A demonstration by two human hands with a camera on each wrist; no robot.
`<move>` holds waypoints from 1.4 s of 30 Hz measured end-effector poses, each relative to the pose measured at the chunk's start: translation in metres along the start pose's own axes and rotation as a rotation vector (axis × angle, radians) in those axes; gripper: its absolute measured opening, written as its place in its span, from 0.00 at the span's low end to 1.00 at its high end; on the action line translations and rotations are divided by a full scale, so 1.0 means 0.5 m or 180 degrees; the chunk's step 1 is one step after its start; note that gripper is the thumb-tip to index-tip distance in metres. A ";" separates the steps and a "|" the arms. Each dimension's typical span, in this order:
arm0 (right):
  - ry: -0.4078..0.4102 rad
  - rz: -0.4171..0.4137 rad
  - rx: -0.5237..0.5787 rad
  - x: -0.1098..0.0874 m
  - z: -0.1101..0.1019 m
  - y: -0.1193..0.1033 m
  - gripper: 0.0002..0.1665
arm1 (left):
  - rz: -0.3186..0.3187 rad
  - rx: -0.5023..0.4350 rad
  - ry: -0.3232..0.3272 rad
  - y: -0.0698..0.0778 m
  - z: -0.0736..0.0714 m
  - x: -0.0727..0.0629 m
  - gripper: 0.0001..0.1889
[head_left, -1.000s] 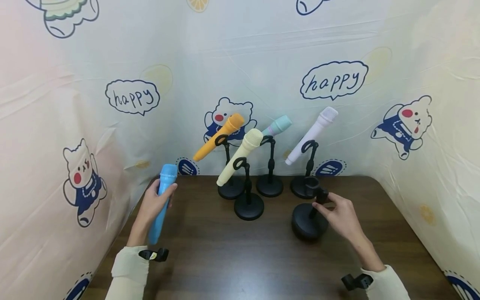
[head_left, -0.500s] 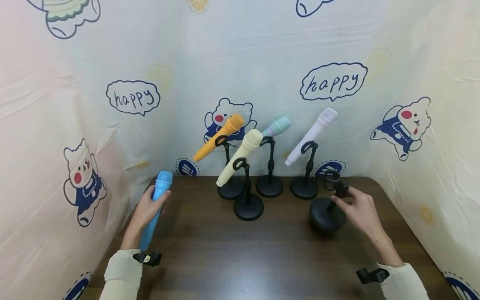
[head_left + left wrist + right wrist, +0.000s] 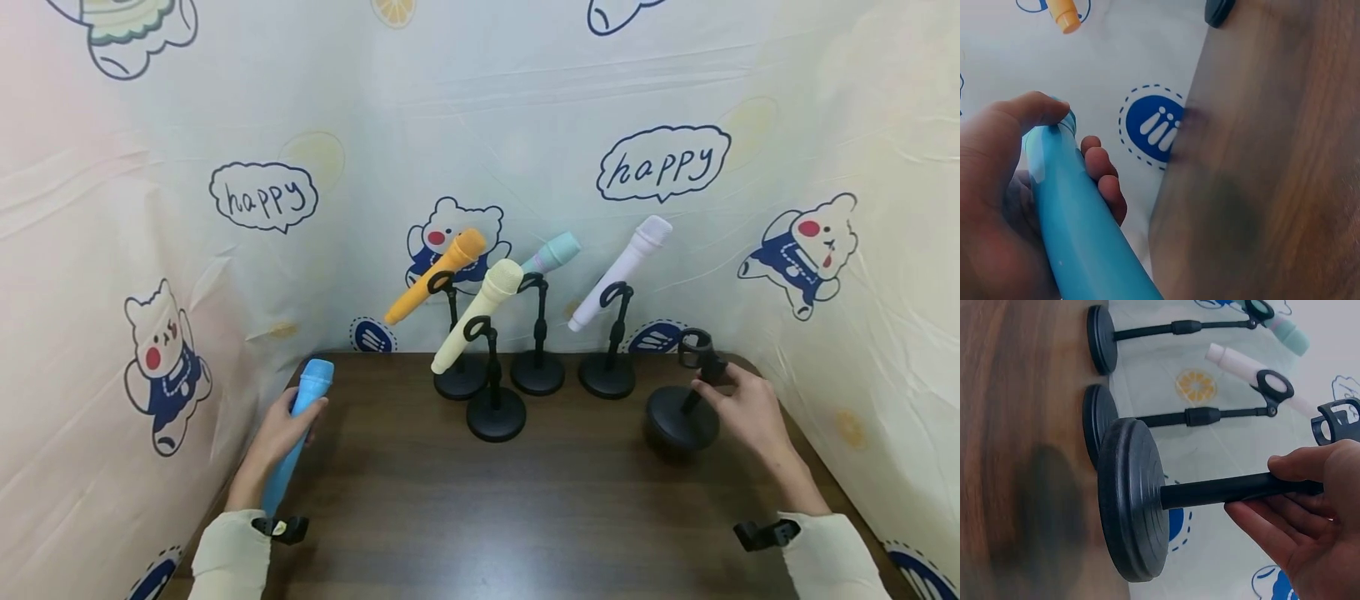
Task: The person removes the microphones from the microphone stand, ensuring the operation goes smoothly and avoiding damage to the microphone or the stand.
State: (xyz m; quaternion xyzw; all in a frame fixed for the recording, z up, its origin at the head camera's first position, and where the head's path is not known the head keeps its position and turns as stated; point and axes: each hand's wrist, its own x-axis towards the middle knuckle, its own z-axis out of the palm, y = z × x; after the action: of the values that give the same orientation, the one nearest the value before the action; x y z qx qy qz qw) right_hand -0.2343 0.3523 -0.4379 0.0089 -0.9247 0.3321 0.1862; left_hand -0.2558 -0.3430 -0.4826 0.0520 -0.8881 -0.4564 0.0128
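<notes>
Blue microphone (image 3: 285, 471) and black stand (image 3: 681, 419), held well apart

The blue microphone slants head-up at the left side of the desk (image 3: 480, 500), the left hand (image 3: 277, 432) wrapped round it. At the right, the right hand (image 3: 752, 417) pinches the pole of the black stand, its base raised off the desk. Between the hands, an orange microphone (image 3: 437, 277), a cream one (image 3: 477, 317), a mint one (image 3: 552, 252) and a lilac one (image 3: 621, 272) lean in four more stands (image 3: 497, 414). Behind hangs a printed sheet (image 3: 465, 108).
</notes>
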 end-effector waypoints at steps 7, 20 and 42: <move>-0.0053 0.0150 -0.0051 0.025 -0.011 0.033 0.20 | -0.0048 0.0306 -0.0021 -0.040 -0.011 -0.010 0.44; -0.0121 0.0218 -0.0009 0.057 -0.024 0.088 0.16 | -0.0129 0.0982 0.0057 -0.103 -0.027 -0.015 0.45; -0.0012 0.0623 -0.0070 0.107 -0.049 0.175 0.17 | -0.0255 0.1583 -0.0095 -0.149 -0.076 -0.001 0.50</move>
State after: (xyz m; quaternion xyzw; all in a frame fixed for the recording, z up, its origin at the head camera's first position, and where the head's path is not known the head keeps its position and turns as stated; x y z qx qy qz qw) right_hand -0.2881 0.4414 -0.4551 -0.0829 -0.9250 0.3385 0.1512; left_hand -0.2465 -0.4168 -0.5208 0.0820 -0.9705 -0.2247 -0.0316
